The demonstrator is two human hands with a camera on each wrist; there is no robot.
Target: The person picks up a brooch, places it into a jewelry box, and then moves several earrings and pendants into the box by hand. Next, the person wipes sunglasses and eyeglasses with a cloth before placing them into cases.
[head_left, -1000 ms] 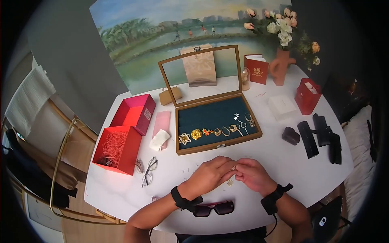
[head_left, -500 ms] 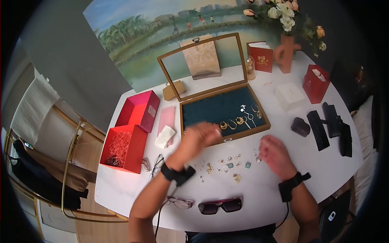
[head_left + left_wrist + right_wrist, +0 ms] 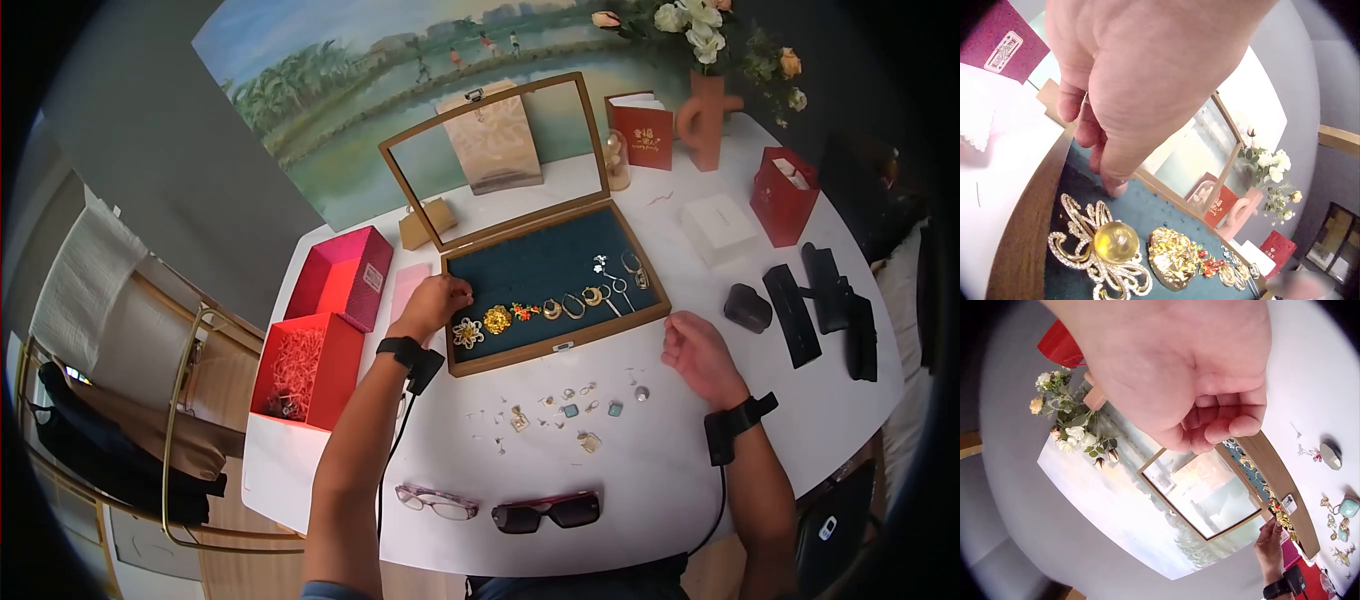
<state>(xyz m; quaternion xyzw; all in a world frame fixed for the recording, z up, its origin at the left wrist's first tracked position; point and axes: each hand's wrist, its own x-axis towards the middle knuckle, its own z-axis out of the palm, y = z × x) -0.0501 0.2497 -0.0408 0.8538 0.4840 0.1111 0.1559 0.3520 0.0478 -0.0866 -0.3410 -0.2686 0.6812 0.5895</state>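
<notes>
My left hand (image 3: 432, 306) is over the left end of the jewelry box (image 3: 556, 354), fingers bent down close to its dark green lining. A thin pale-gold edge of a small piece of jewelry (image 3: 1085, 98) shows between its fingers; the rest is hidden. Just in front of that hand lies a flower brooch (image 3: 1116, 242) with a yellow bead, then a gold flower brooch (image 3: 1172, 257) and a red-orange brooch (image 3: 525, 312). Beyond them run several earrings (image 3: 573, 306). My right hand (image 3: 702, 358) hovers by the box's front right corner, fingers loosely curled with nothing in them.
Several small earrings and rings (image 3: 570, 410) lie scattered before the box. Nearer are glasses (image 3: 437, 503) and sunglasses (image 3: 546, 513). Red boxes (image 3: 330, 375) stand left; black cases (image 3: 793, 318) and a red bag (image 3: 785, 198) right. The box's glass lid (image 3: 500, 168) stands raised.
My hands, together over the table a second ago, have parted. The left has swung left and forward to the box's left end; the right has moved right. The scattered jewelry has come into view.
</notes>
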